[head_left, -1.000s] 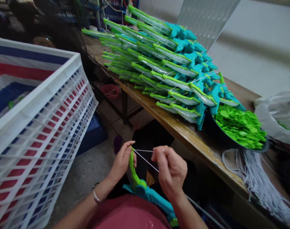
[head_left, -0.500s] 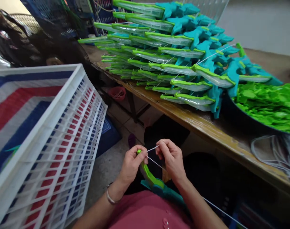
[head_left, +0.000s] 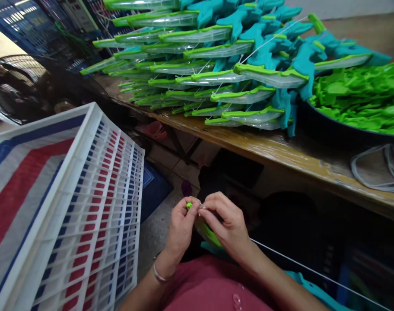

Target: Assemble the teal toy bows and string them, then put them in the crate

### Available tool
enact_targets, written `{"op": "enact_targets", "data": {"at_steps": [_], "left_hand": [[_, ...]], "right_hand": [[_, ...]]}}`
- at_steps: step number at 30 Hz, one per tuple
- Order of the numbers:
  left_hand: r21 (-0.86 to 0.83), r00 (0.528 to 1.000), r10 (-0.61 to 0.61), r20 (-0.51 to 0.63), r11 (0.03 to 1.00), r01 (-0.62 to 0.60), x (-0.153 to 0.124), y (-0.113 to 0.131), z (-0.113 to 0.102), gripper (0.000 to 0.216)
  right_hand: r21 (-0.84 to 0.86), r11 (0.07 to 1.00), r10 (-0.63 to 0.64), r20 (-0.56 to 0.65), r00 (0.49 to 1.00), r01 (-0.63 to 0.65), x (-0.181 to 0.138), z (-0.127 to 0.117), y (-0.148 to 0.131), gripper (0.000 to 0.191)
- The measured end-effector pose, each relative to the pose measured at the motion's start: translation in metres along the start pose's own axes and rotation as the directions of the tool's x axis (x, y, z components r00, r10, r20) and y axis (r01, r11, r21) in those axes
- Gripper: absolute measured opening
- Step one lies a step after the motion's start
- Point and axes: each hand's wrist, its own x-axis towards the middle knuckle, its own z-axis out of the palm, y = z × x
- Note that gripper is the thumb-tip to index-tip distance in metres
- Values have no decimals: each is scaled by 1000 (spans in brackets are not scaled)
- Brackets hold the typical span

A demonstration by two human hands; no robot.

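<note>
Head view: half a second ago a length of white cord [head_left: 313, 270] stretched between the two hands; now that gap has gone, and the right hand [head_left: 227, 224] has come in against the left hand [head_left: 180, 222], tip to tip. The view has also shifted, so the stacked green-and-teal pieces [head_left: 223, 77] sit higher in the frame. The left fingers are closed in a pinch on the green end of a curved green-and-teal piece [head_left: 213, 237], which runs down below the fingers and partly behind the right hand. The right fingers are nearly closed, thumb to forefinger, on a small bit of the cord; the rest trails off to their lower right. Ahead of the fingers is the surface [head_left: 255, 144] carrying the stack; left of them stands a white crate [head_left: 49, 203].
</note>
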Motion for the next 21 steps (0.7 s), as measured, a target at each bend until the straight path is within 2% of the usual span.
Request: {"op": "enact_targets", "data": {"at_steps": [3, 6, 9, 14, 21], "left_hand": [[-29, 999, -28, 20, 999, 28, 0, 2, 2, 25], [-40, 999, -35, 9, 999, 35, -1, 3, 4, 26], [-50, 999, -32, -14, 998, 31, -1, 2, 4, 26], [-123, 998, -65, -7, 990, 64, -4, 5, 3, 22], [-262, 986, -87, 141, 957, 122, -2, 12, -3, 18]], "right_hand": [[147, 987, 69, -30, 997, -63, 3, -7, -2, 12], [218, 971, 91, 53, 994, -100, 5, -12, -1, 10], [115, 992, 38, 103, 994, -50, 5, -10, 2, 9], [-62, 997, -51, 28, 998, 53, 1, 1, 6, 9], [-45, 998, 47, 33, 998, -45, -3, 4, 10, 7]]}}
